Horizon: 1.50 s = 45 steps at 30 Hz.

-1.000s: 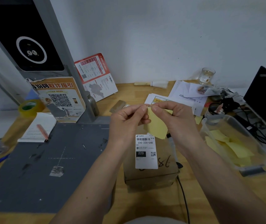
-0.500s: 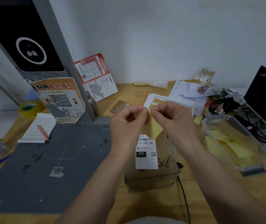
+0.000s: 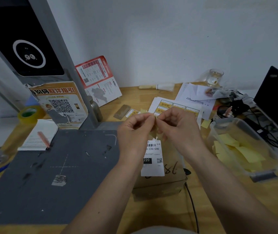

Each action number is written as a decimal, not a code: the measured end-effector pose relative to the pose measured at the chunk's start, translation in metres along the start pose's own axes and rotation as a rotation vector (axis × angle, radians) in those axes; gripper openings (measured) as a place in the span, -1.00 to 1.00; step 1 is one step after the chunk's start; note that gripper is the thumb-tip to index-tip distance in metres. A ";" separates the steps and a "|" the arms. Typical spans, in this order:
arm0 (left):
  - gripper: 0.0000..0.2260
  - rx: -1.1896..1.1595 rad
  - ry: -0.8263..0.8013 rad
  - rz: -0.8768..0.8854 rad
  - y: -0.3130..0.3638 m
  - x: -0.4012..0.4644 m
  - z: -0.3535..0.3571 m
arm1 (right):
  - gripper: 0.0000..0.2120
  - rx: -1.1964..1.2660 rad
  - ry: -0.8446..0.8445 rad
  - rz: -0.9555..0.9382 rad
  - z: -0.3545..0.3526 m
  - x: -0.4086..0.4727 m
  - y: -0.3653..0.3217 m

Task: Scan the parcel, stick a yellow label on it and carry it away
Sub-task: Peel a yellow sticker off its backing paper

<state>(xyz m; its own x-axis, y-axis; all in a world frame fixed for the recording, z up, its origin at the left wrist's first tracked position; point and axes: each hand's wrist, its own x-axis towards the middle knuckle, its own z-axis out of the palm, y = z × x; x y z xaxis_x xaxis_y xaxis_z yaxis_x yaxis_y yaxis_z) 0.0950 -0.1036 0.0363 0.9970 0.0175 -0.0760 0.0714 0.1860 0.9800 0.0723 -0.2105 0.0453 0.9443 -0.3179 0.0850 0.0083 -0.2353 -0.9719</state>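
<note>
Hands [image 3: 155, 130] over cluttered wooden desk [image 3: 160, 215]

Left hand [image 3: 135, 130] and right hand [image 3: 177, 127] meet fingertip to fingertip above the parcel [image 3: 162, 176] — pinching a yellow label [image 3: 155, 132], mostly hidden — over the wooden bench [image 3: 219, 205].

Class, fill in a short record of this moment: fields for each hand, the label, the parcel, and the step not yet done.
left hand: pinching the yellow label
right hand: pinching the same label
yellow label: held above the parcel, mostly hidden between the fingers
parcel: brown box on the desk, white barcode sticker on top
not yet done: sticking the label on
</note>
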 end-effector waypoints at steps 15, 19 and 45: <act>-0.87 -0.013 -0.022 -0.014 0.000 -0.004 0.004 | -0.92 0.213 -0.015 0.113 -0.004 0.001 -0.002; -0.88 -0.037 -0.027 -0.046 0.000 -0.003 0.004 | -0.90 0.272 -0.037 0.142 -0.005 0.001 -0.002; -0.89 -0.127 -0.090 -0.122 0.001 0.008 0.002 | -0.91 0.316 -0.047 0.110 -0.002 0.007 0.004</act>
<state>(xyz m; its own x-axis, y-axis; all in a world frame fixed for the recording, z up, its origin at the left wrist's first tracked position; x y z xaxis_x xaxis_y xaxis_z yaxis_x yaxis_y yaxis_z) 0.1036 -0.1051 0.0371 0.9804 -0.0994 -0.1700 0.1926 0.3042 0.9329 0.0786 -0.2159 0.0424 0.9592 -0.2813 -0.0275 -0.0002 0.0967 -0.9953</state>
